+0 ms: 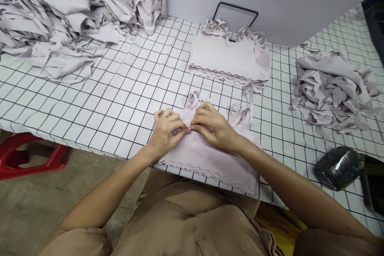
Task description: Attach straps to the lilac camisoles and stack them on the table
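A pale lilac strappy garment [210, 160] lies flat at the near edge of the checked table [120, 100], its scalloped hem toward me. My left hand [165, 130] and my right hand [211, 126] rest on its upper part, fingertips pinched together where they meet. Between the fingertips runs a thin, light thread or small pin; I cannot make out which. A ring shows on my left hand. The garment's straps [240, 114] curl loose beyond my right hand.
A neat stack of the same garments [231, 62] lies farther back. A large heap of lilac pieces [69, 12] fills the far left, a smaller crumpled heap [333, 88] the right. A dark shiny pouch [339, 167] sits at the near right; a red stool [27, 156] stands below left.
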Motion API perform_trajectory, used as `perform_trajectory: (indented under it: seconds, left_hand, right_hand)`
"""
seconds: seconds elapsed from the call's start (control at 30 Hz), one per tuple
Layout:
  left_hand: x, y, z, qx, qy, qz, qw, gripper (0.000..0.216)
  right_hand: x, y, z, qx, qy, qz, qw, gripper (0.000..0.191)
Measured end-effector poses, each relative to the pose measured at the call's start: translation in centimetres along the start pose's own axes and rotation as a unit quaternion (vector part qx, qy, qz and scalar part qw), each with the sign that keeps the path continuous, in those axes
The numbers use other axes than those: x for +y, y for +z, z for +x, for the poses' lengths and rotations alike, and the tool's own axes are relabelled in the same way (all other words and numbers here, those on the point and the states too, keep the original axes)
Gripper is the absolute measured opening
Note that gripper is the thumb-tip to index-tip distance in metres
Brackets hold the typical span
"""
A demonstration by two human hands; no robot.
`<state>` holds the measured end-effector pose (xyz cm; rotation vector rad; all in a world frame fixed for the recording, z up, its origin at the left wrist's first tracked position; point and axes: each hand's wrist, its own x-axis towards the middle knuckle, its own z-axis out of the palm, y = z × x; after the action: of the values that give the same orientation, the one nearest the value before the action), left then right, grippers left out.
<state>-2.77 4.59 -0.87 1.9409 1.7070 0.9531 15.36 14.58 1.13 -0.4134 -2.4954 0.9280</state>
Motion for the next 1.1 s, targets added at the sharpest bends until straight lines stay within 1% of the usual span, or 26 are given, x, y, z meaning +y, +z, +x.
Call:
perform_trajectory:
  seconds: [0.13, 0.23, 0.3, 0.37, 0.43, 0.5, 0.6, 0.67, 0.73, 0.8, 0.87, 0.93, 0.97, 1.0, 1.03, 1.07, 1.1]
  left_hand:
    - [0.0, 0.0, 0.0, 0.002, 0.001, 0.004, 1.000, 0.020]
    - [0.0, 0.0, 0.0, 0.008, 0.006, 0.000, 1.000, 0.022]
    - [-0.1, -0.1, 0.0, 0.001, 0.001, -0.009, 1.000, 0.020]
    - [-0.1, -0.2, 0.0, -0.011, -0.014, -0.014, 1.000, 0.015]
    - [-0.1, -0.2, -0.1, -0.013, -0.032, -0.008, 0.999, 0.010]
    - [-0.1, -0.2, -0.1, -0.001, -0.042, 0.005, 0.999, 0.014]
    - [-0.1, -0.2, -0.1, 0.015, -0.044, 0.015, 0.999, 0.020]
    - [-0.1, -0.1, 0.0, 0.017, -0.046, 0.019, 0.999, 0.020]
    - [0.0, 0.0, 0.0, 0.016, -0.055, 0.022, 0.998, 0.020]
    - [-0.1, 0.1, 0.1, 0.010, -0.064, 0.023, 0.998, 0.022]
    - [-0.3, 0.0, 0.1, 0.003, -0.070, 0.023, 0.997, 0.024]
    - [-0.5, -0.4, -0.1, 0.007, -0.068, 0.015, 0.998, 0.026]
    - [-0.5, -0.8, -0.2, 0.019, -0.063, 0.006, 0.998, 0.029]
    - [-0.5, -1.4, -0.2, 0.037, -0.057, -0.003, 0.998, 0.032]
    - [-0.3, -2.1, -0.3, 0.057, -0.051, -0.013, 0.997, 0.034]
    - [-0.1, -2.8, -0.3, 0.076, -0.045, -0.022, 0.996, 0.034]
    - [0.2, -3.6, -0.1, 0.091, -0.043, -0.030, 0.994, 0.033]
  right_hand:
    - [-0.4, -0.3, 0.2, -0.055, -0.010, -0.050, 0.997, 0.020]
    - [-0.7, -0.9, 0.6, -0.121, -0.010, -0.093, 0.988, 0.029]
    - [-0.6, -1.9, 1.3, -0.166, -0.007, -0.106, 0.980, 0.030]
    - [0.1, -3.3, 2.6, -0.197, 0.018, -0.104, 0.975, 0.030]
    - [1.1, -4.9, 4.2, -0.201, 0.066, -0.093, 0.973, 0.036]
    - [2.1, -6.3, 6.0, -0.183, 0.111, -0.085, 0.973, 0.044]
    - [3.3, -7.4, 8.2, -0.151, 0.141, -0.086, 0.975, 0.049]
    - [3.9, -7.2, 9.3, -0.141, 0.147, -0.089, 0.975, 0.048]
    - [4.5, -6.6, 9.9, -0.136, 0.151, -0.091, 0.975, 0.046]
    - [5.0, -5.8, 10.1, -0.133, 0.158, -0.093, 0.974, 0.045]
    - [5.4, -5.4, 9.8, -0.123, 0.155, -0.073, 0.977, 0.041]
    - [5.8, -5.9, 8.8, -0.075, 0.132, -0.016, 0.988, 0.031]
    - [6.0, -6.6, 8.0, -0.035, 0.125, 0.018, 0.991, 0.024]
    - [6.2, -7.6, 7.0, 0.011, 0.128, 0.043, 0.991, 0.022]
    - [6.4, -8.8, 5.7, 0.059, 0.143, 0.052, 0.987, 0.023]
    - [6.5, -10.2, 4.3, 0.099, 0.168, 0.038, 0.980, 0.024]
    - [6.7, -11.5, 2.7, 0.126, 0.196, 0.007, 0.972, 0.023]
